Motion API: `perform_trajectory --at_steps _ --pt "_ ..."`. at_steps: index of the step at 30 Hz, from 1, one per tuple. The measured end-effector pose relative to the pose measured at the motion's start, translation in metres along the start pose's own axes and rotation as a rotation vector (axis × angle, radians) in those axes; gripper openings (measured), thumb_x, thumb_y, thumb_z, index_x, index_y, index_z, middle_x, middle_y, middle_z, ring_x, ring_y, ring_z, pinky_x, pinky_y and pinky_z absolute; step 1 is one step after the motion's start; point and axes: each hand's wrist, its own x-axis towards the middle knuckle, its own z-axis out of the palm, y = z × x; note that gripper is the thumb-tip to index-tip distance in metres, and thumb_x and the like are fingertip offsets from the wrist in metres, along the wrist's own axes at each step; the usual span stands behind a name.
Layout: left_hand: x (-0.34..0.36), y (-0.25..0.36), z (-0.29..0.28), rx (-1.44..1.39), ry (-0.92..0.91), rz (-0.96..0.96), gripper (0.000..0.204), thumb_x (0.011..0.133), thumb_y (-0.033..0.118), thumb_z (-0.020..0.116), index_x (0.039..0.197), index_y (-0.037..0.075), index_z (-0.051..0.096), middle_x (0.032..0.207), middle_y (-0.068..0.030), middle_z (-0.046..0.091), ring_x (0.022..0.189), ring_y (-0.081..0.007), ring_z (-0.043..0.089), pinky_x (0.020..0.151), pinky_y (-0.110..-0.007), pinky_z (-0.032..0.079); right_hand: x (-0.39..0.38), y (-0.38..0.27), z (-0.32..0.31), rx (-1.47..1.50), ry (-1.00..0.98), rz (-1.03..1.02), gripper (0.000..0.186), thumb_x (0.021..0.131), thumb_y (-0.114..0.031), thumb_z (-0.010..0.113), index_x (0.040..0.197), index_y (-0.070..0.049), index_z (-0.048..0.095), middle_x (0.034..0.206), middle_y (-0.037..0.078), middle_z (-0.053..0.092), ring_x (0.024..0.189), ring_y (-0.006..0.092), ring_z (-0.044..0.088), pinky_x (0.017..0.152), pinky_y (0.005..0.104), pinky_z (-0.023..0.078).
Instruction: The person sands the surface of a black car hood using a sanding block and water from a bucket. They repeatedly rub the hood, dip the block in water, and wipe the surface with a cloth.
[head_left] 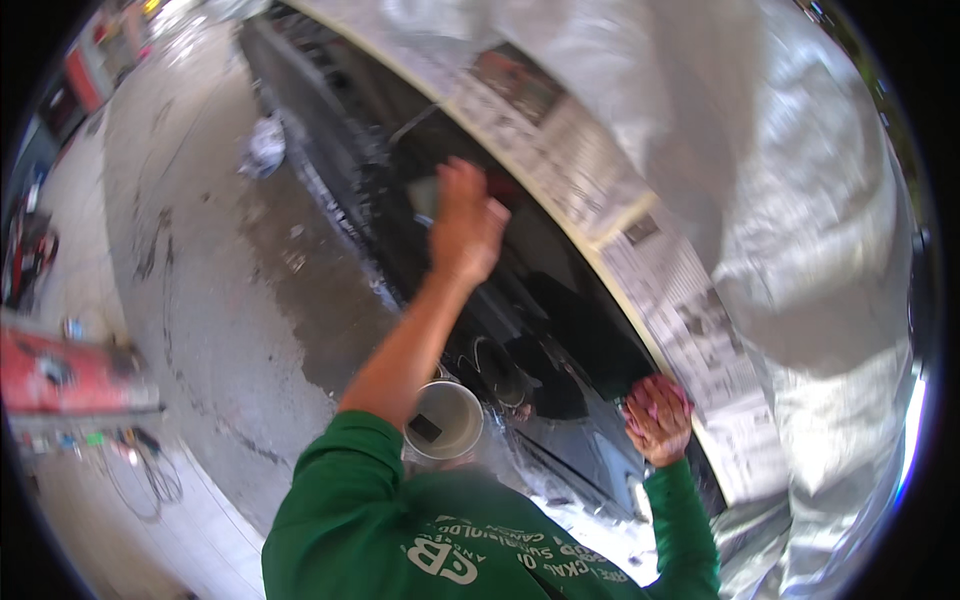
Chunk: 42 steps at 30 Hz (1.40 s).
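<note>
A glossy black car body panel (545,290) runs diagonally through the head view, wet in places. My left hand (468,225) is over its upper part, slightly blurred, with the fingers stretched out and the thumb apart. I see nothing held in it, though its palm side is hidden. Lower right, my right hand (662,432) grips a pink cloth (655,398) bunched under the fingers, close to the taped edge of the panel. Below my left forearm is a white bucket (462,420) with a dark rectangular pad (425,428) inside.
Newspaper masking (570,150) with pale tape borders the panel, and silvery plastic sheeting (800,200) covers the area beyond. A crumpled whitish wad (264,148) lies on the stained concrete floor (200,250). At left are a red machine part (70,370) and a coiled cable (150,480).
</note>
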Motion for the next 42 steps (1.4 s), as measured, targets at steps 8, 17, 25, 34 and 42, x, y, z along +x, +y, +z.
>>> perform_trajectory --at_steps 8,17,25,34,42 --pt "-0.093 0.131 0.037 -0.008 -0.053 0.185 0.079 0.112 0.046 0.049 0.166 -0.006 0.023 0.174 -0.0287 0.02 0.16 -0.052 0.015 0.131 -0.054 0.019 0.015 0.009 -0.009 -0.063 0.045 -0.056 0.046 0.08 -0.024 0.075 0.125 -0.012 0.073 0.14 0.009 0.067 0.139 0.0291 0.058 0.115 0.0455 0.049" --pt "-0.096 0.153 0.042 0.183 -0.244 0.176 0.081 0.114 0.053 0.035 0.165 -0.009 0.022 0.172 -0.0322 0.019 0.161 -0.0479 0.018 0.132 -0.053 0.019 0.03 -0.007 -0.029 0.344 0.299 0.316 0.014 0.077 -0.025 0.076 0.082 -0.014 0.068 0.088 0.009 0.071 0.082 0.0327 0.072 0.068 0.0484 0.058" --pt "-0.249 0.31 0.064 -0.038 -0.365 0.5 0.07 0.113 0.039 0.048 0.168 0.003 0.024 0.173 -0.0245 0.026 0.159 -0.0451 0.026 0.13 -0.049 0.027 -0.101 -0.003 -0.099 0.395 -0.022 0.49 0.023 0.087 -0.035 0.072 0.095 -0.013 0.074 0.085 0.007 0.075 0.083 0.0329 0.075 0.07 0.0507 0.059" --pt "-0.355 0.481 0.11 0.034 -0.312 0.13 0.096 0.11 0.065 0.034 0.167 -0.009 0.013 0.175 -0.0323 0.006 0.163 -0.0474 -0.001 0.134 -0.052 0.001 -0.371 0.073 -0.183 0.619 -0.035 0.835 0.046 0.089 -0.024 0.083 0.127 -0.003 0.068 0.091 0.014 0.078 0.083 0.0273 0.077 0.077 0.0384 0.062" --pt "-0.371 0.505 0.112 0.033 -0.425 0.424 0.081 0.108 0.053 0.052 0.166 0.001 0.031 0.174 -0.0241 0.025 0.162 -0.0424 0.021 0.131 -0.05 0.027 -0.54 0.162 -0.155 0.936 0.12 1.042 0.031 0.106 -0.016 0.069 0.132 -0.002 0.058 0.104 0.003 0.067 0.096 0.0095 0.063 0.085 0.0315 0.055"
